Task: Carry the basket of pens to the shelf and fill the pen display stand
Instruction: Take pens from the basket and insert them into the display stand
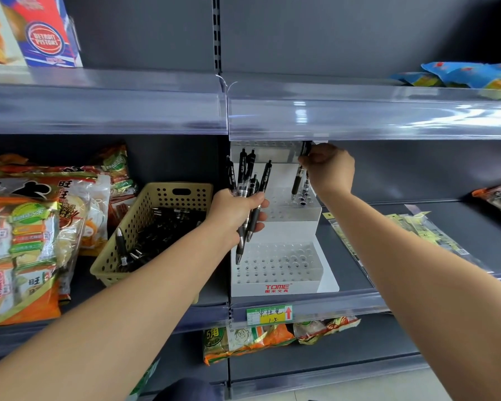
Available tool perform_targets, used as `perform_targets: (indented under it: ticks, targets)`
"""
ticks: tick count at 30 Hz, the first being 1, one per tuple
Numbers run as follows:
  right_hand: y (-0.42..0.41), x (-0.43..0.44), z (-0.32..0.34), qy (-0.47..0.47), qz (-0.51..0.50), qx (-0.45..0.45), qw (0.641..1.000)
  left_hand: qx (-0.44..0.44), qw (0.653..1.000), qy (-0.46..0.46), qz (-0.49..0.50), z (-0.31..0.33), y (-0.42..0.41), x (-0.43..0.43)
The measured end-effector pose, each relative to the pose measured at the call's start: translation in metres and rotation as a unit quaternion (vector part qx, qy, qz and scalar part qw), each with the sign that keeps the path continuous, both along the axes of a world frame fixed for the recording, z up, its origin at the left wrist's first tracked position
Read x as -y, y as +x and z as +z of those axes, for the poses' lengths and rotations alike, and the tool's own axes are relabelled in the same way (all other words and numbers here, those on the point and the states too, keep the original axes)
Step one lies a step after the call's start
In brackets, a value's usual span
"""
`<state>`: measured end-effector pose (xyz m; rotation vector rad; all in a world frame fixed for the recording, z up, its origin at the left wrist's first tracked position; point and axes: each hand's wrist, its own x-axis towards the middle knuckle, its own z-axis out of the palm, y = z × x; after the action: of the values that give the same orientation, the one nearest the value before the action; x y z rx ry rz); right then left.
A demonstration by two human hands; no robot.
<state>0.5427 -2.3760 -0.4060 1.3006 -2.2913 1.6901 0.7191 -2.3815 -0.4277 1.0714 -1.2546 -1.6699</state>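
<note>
**Pens going into the white stand on the middle shelf**

The white tiered plastic pen display stand (276, 280), stepped and drilled with rows of round holes, with a red "TOME" logo on its front, stood on the dark grey metal shelf (349, 270). Most of its holes were unfilled. At the right end of its middle tier, the right hand (329, 169) pinched the upper part of a black retractable pen (296, 182) between fingertips and thumb. The pen was nearly upright, with its tip at the holes. One more black pen stood just beside it.

In front of the stand's left side, the left hand (237, 211) was curled round a bundle of black pens (250, 180), clip ends up and tips pointing down towards the lowest tier.

Just left of the stand, on the same shelf, sat the beige perforated plastic basket (145, 204), tilted a little, with a loose heap of black pens (159, 227) in it.

Orange and green snack packets (26, 241) lay further left, beside the basket. To the right of the stand lay clear flat packets with yellow cards (414, 230). A green and yellow price label (269, 314) was clipped to the shelf edge below the stand. On the shelf above stood a red, white and blue box (48, 39) at the left, and blue packets (469, 75) lay at the right.
</note>
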Motion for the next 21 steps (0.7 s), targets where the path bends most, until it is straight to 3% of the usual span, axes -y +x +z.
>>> perform_targets:
  ticks: [8,21]
  targets:
    - [-0.002,0.003,0.0,-0.016,-0.04,-0.01,0.999,0.002,1.0,0.0,-0.006,-0.003,-0.003,0.001]
    - [0.002,0.008,-0.01,0.058,-0.043,-0.029,0.997,0.001,1.0,0.001,-0.005,-0.004,-0.001,0.003]
